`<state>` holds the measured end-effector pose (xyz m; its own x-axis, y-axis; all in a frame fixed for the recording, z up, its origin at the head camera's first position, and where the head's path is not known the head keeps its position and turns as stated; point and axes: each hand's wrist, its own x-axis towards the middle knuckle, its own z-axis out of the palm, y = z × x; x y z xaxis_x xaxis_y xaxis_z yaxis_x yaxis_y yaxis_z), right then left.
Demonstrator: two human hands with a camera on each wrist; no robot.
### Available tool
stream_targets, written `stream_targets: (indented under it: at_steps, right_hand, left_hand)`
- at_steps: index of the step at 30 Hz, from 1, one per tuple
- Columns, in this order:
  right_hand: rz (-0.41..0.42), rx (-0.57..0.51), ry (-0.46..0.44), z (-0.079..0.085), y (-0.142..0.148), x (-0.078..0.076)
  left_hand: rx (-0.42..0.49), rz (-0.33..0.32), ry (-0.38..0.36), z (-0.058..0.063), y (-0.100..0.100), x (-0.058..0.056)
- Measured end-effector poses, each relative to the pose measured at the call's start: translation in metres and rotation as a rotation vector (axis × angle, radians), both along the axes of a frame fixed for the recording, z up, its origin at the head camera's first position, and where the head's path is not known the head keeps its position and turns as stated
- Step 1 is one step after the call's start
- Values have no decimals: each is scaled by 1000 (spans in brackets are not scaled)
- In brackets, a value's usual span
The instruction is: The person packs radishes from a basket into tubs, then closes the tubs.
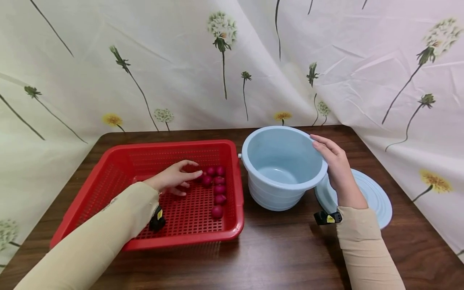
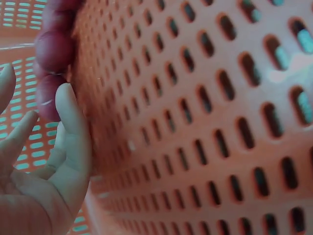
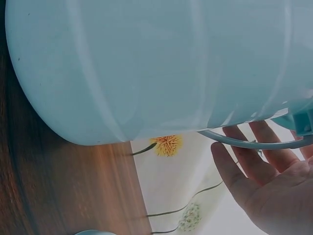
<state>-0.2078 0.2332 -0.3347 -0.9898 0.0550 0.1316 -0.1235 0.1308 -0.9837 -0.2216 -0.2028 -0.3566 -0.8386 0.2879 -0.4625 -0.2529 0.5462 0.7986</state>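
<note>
Several small round magenta vegetables that look like radishes (image 1: pixel 219 189) sit along the right side of a red perforated basket (image 1: pixel 237 193). My left hand (image 1: pixel 175 176) is inside the basket, just left of the far ones, fingers loosely bent and apart. In the left wrist view, a fingertip is beside the nearest radish (image 2: pixel 49 93); whether it touches cannot be told. My right hand (image 1: pixel 335 165) rests against the right rim of a light blue bucket (image 1: pixel 277 197), fingers fairly straight. In the right wrist view, the bucket's thin handle (image 3: pixel 259 145) crosses in front of those fingers.
A light blue round lid (image 1: pixel 373 197) lies on the dark wooden table (image 1: pixel 282 253), partly under my right wrist and behind the bucket. The bucket's visible floor is bare. A white cloth with dandelion prints (image 1: pixel 188 60) hangs behind the table.
</note>
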Motion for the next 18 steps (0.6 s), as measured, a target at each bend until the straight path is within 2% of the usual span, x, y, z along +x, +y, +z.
stream_targets:
  at_steps: [9, 18]
  right_hand:
    - [-12, -14, -2, 0, 0, 0]
    - [-20, -28, -42, 2, -1, 0]
  left_hand:
    - [-18, -17, 11, -12, 0, -4]
    - [-31, -43, 69, -19, -3, -7]
